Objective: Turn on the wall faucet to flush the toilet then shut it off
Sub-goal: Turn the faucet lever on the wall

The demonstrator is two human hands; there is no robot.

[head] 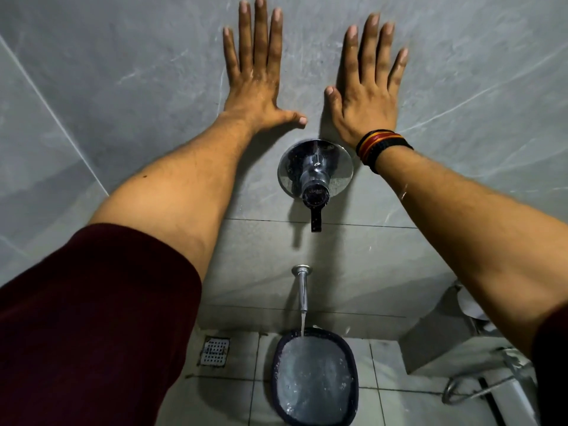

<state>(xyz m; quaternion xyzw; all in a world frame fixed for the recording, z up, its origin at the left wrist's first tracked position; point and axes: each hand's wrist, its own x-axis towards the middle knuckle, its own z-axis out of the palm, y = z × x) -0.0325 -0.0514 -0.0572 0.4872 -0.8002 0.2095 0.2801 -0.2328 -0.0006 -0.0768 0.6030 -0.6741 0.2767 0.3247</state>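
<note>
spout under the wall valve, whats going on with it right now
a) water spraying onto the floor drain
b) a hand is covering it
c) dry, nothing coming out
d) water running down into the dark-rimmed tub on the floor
d: a stream falls from the spout straight into the water-filled tub, while the left hand and right hand lie flat on the wall above the valve.

Faint embossed marking noted on end cap of wall faucet knob (315, 192); characters too blurred, not legible.
</note>
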